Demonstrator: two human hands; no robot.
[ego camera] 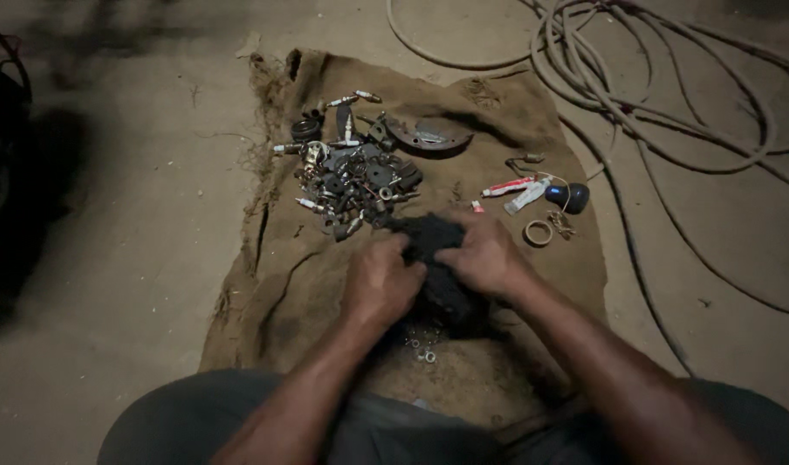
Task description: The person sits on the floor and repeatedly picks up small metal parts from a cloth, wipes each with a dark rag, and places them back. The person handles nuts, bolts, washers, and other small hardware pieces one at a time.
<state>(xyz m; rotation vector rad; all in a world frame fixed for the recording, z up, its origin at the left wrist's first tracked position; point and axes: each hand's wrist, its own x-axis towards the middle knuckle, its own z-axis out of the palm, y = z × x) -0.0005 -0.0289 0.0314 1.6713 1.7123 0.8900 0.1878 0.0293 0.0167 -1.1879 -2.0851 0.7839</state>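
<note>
Both hands, left hand (379, 282) and right hand (485, 255), closed around a dark black bundle (437, 245) lying on the burlap sack (282, 284); pile of small metal parts (351, 176) just beyond, coiled hose (618, 77) farther right

Both hands hide much of the dark lump (436, 237) — what it is stays unclear.

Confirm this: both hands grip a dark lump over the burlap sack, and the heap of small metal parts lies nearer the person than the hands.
Wrong on one count. The head view shows the heap of small metal parts beyond the left hand and right hand, farther from the person. Both hands do grip the dark lump over the burlap sack.
</note>
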